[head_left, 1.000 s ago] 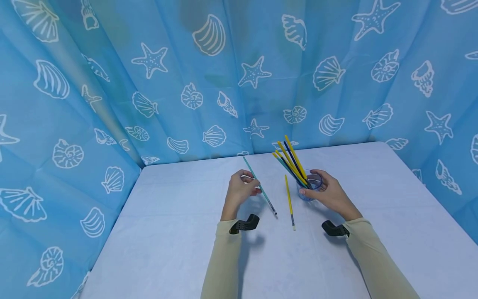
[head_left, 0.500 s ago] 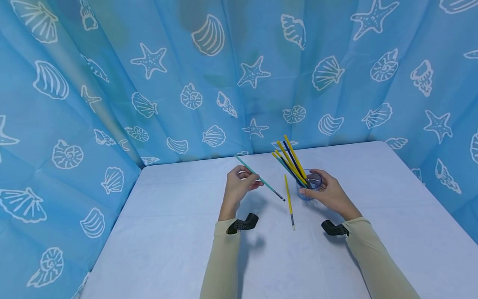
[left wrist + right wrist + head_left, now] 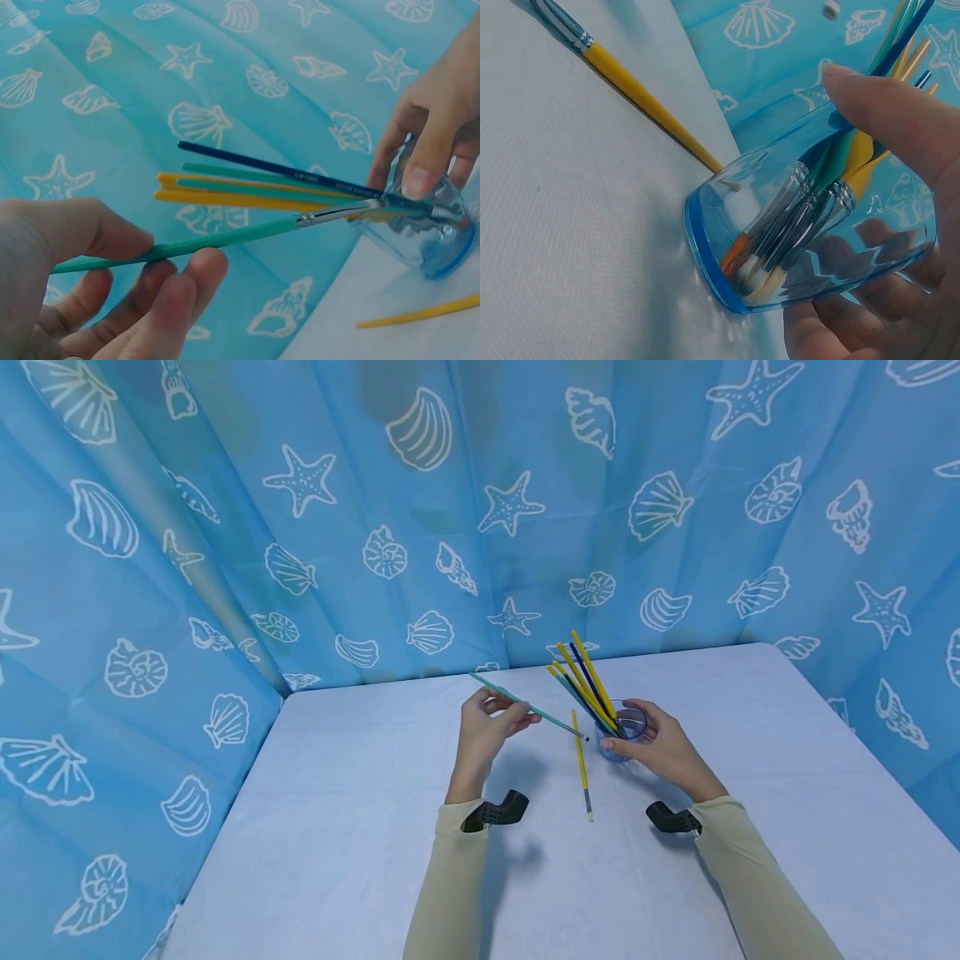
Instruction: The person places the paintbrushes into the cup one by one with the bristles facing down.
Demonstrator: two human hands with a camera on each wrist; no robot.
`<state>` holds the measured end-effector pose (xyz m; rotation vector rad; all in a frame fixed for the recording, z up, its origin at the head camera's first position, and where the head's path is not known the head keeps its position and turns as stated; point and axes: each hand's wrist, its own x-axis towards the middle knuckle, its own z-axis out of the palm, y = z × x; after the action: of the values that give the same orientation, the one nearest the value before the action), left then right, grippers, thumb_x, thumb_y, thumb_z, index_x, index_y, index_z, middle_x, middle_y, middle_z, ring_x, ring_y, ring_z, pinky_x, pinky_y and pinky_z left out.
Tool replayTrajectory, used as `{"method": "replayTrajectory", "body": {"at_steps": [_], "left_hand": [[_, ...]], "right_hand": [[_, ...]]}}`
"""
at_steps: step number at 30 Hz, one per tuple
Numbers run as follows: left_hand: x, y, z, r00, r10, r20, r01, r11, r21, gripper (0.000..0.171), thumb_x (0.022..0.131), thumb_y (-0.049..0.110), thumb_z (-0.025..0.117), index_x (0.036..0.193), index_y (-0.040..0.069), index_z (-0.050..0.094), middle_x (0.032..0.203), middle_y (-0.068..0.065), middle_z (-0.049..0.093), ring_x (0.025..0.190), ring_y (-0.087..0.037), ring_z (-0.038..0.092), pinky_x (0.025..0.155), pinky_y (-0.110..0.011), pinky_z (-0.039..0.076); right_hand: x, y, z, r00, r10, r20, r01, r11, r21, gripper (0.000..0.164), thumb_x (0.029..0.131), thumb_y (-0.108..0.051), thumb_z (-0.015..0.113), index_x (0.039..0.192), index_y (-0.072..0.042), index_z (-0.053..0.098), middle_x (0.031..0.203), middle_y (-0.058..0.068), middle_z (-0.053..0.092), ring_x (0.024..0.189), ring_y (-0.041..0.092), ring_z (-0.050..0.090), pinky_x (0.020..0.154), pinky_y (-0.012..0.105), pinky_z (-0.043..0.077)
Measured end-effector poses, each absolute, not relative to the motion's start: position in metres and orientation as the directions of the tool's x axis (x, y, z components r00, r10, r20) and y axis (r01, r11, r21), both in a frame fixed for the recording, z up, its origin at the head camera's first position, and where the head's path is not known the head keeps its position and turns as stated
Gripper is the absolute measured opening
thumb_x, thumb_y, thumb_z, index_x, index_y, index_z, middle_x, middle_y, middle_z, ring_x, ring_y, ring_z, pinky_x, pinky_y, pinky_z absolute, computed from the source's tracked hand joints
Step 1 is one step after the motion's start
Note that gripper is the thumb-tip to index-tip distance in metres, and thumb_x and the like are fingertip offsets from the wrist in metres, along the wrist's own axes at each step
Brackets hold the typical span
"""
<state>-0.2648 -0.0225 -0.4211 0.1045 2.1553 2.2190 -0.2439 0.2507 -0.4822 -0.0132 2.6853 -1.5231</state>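
My left hand (image 3: 485,731) pinches a green paintbrush (image 3: 225,238) by its handle, thumb against fingers, above the table. The brush slants down to the right, its bristle end near the cup. Around the clear blue cup (image 3: 705,232) curls my right hand (image 3: 667,752), thumb on the near side and fingers on the far side. Inside, several paintbrushes (image 3: 588,681) with yellow, green and dark blue handles lean to the left, bristles down at the base. A loose yellow paintbrush (image 3: 582,768) lies on the table between the hands, bristles toward me.
A white cloth covers the table (image 3: 337,860). Behind it and at the left hangs a blue curtain (image 3: 330,577) printed with white shells and starfish. Each wrist wears a black camera mount (image 3: 498,810).
The left hand has lifted the green paintbrush slightly and swung its bristle end up and right, toward the cup. My right hand and the cup have stayed still.
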Motion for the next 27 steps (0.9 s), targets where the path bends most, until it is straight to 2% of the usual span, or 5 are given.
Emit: {"method": "replayTrajectory", "body": {"at_steps": [9,27], "left_hand": [[-0.260,-0.012,-0.417,-0.996,0.067,0.059,0.052,-0.098,0.994,0.025,0.094,0.007,0.072,0.114,-0.002,0.060,0.101,-0.012,0.067,0.086,-0.024,0.080,0.086,-0.031,0.063],[-0.252,0.007,-0.415,-0.985,0.061,0.163,0.160,-0.056,0.986,0.021,0.094,0.009,0.073,0.109,0.001,0.061,0.104,-0.015,0.069,0.090,-0.029,0.080,0.091,-0.034,0.063]], "right_hand": [[-0.244,0.251,-0.483,-0.998,-0.045,-0.042,0.014,0.503,-0.864,0.095,0.089,-0.045,0.080,0.160,-0.006,0.030,0.158,0.025,0.043,0.149,0.046,0.040,0.120,0.064,0.035],[-0.244,0.250,-0.482,-0.998,-0.030,-0.052,0.029,0.511,-0.859,0.095,0.089,-0.045,0.080,0.160,-0.006,0.029,0.160,0.025,0.042,0.149,0.047,0.040,0.120,0.064,0.035]]}}
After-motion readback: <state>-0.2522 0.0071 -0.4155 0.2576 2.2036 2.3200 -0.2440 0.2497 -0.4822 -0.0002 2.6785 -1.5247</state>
